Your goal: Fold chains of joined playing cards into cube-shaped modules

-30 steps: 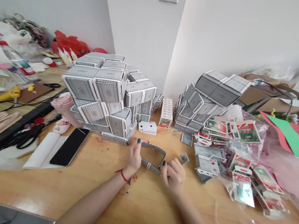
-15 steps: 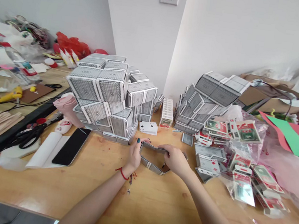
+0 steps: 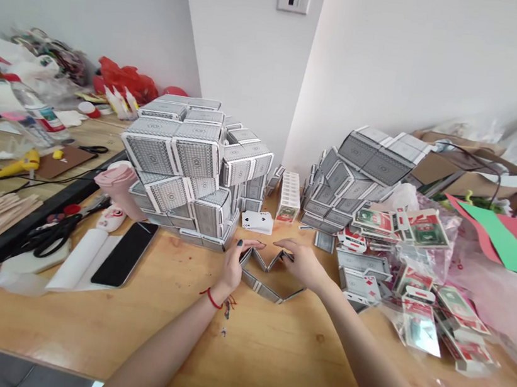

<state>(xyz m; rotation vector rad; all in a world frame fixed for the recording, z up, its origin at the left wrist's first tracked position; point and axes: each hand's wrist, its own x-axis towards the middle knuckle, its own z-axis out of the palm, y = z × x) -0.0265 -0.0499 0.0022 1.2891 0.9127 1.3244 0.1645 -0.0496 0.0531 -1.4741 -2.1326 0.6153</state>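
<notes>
A zigzag loop of folded grey-backed playing cards stands on edge on the wooden table between my hands. My left hand, with a red string at the wrist, grips the loop's left end. My right hand pinches the loop's far right fold from above. Just behind the loop lie a few face-up cards.
A big block of joined card boxes rises behind my left hand, a second heap at the back right. Opened card packets and plastic wrap lie to the right. A phone, scissors and a pink cup sit left.
My right hand moved from the loop's near right corner up to its far side. The loop's far wall, straight before, is now pushed inward into a zigzag.
</notes>
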